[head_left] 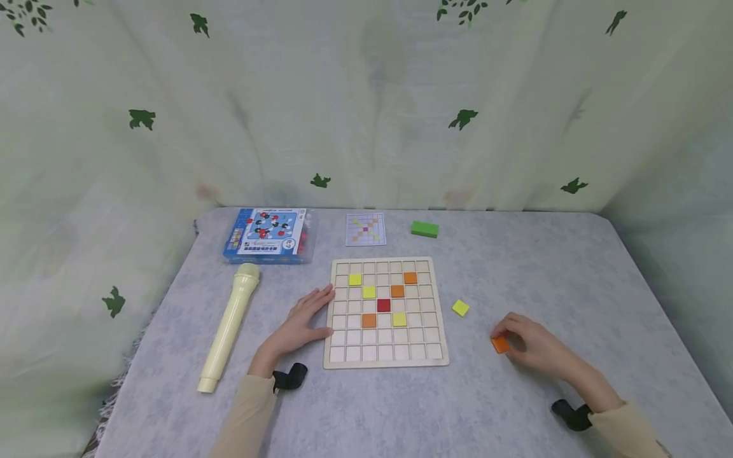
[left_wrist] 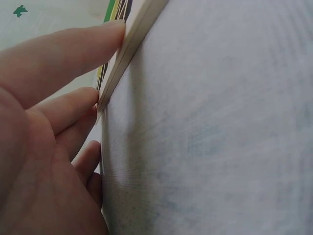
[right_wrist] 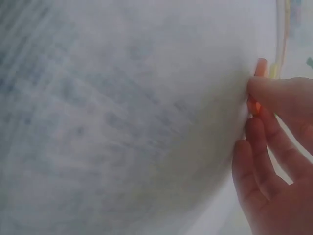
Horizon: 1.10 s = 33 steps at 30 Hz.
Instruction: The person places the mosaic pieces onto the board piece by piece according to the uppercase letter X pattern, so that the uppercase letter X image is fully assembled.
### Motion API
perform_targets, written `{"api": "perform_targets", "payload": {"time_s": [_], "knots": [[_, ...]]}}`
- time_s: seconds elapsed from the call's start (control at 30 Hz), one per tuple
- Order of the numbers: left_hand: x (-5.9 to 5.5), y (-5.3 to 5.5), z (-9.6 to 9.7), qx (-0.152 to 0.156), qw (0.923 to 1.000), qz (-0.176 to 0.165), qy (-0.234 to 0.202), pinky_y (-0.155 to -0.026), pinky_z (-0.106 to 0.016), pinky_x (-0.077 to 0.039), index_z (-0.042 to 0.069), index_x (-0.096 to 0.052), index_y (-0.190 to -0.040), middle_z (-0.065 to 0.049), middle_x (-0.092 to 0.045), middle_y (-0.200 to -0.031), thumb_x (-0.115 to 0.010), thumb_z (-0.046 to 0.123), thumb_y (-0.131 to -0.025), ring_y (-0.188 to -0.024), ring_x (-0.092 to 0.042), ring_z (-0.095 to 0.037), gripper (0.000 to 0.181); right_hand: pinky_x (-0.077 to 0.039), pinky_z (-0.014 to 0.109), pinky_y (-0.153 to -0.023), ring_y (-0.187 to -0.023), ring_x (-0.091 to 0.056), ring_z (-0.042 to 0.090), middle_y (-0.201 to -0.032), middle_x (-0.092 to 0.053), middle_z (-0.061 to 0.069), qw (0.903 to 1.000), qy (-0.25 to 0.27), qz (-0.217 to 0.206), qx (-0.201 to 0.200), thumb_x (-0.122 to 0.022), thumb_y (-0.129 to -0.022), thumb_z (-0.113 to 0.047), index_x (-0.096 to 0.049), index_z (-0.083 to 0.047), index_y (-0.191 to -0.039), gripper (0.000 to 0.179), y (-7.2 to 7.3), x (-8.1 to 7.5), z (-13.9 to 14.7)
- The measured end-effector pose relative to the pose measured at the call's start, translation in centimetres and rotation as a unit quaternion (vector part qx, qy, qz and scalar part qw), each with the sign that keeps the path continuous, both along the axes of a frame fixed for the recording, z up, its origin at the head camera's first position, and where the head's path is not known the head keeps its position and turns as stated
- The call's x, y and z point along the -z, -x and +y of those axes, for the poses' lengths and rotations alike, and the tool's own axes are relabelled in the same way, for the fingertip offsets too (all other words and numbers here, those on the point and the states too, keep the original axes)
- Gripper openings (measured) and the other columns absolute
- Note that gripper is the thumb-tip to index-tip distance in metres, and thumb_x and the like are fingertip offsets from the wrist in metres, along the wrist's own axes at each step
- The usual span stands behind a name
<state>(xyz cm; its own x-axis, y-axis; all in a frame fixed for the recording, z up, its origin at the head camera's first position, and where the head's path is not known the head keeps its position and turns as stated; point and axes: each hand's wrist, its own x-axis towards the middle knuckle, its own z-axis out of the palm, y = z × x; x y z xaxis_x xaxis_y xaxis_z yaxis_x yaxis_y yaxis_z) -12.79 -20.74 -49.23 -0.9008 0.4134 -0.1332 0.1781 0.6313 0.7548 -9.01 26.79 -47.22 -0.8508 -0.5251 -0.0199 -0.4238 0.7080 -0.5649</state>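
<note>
A square wooden grid board [head_left: 386, 366] lies mid-table with yellow, orange and red tiles in some of its squares. My left hand [head_left: 299, 324] rests at the board's left edge, fingers and thumb fairly straight; the left wrist view shows the thumb touching the board's side [left_wrist: 128, 51]. To the right of the board, my right hand [head_left: 532, 343] pinches an orange tile [head_left: 501, 345] between thumb and fingers, low over the table. The same orange tile [right_wrist: 261, 67] shows edge-on in the right wrist view. A loose yellow tile [head_left: 460, 308] lies between the board and this hand.
Behind the board lie a pattern card [head_left: 366, 229] and a green block [head_left: 425, 229]. A blue boxed molecule set [head_left: 268, 235] stands at the back left, with a cream microphone-shaped tube [head_left: 228, 327] in front of it. A curtain [head_left: 366, 114] hangs behind the table.
</note>
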Motion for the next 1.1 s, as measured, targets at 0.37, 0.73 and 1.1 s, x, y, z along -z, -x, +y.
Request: {"api": "perform_targets", "payload": {"time_s": [0.37,0.73,1.1], "knots": [[0.1,0.1,0.0,0.005,1.0,0.002,-0.005,-0.109,-0.06,-0.007,0.004,-0.03,-0.15,-0.007,-0.018,-0.158,-0.07,0.02,-0.087,-0.144,-0.005,-0.033,0.077,-0.049,0.031,-0.075,-0.085,-0.054,0.01,-0.095,-0.057,-0.009,0.9998,0.014,-0.015,0.009,-0.073,-0.077,-0.001,-0.065,-0.015,-0.098,0.027,1.4,-0.6,-4.3],[0.0,0.1,-0.1,0.007,1.0,0.003,-0.005,-0.109,-0.06,-0.006,0.003,-0.03,-0.149,-0.009,-0.019,-0.158,-0.07,0.019,-0.087,-0.144,-0.005,-0.034,0.076,-0.048,0.027,-0.077,-0.088,-0.053,0.012,-0.098,-0.057,-0.008,0.9948,0.045,-0.027,-0.087,-0.071,-0.084,-0.008,-0.065,-0.012,-0.103,0.019,3.2,-1.5,-15.3],[-0.2,0.0,-0.1,0.009,0.9999,0.007,-0.003,-0.108,-0.062,-0.007,0.004,-0.031,-0.149,-0.008,-0.019,-0.158,-0.07,0.02,-0.087,-0.143,-0.006,-0.034,0.076,-0.045,0.018,-0.076,-0.082,-0.05,0.009,-0.093,-0.056,-0.005,0.9896,-0.031,0.019,-0.139,-0.068,-0.085,-0.006,-0.067,-0.011,-0.102,0.018,3.2,-1.2,-24.0]]}}
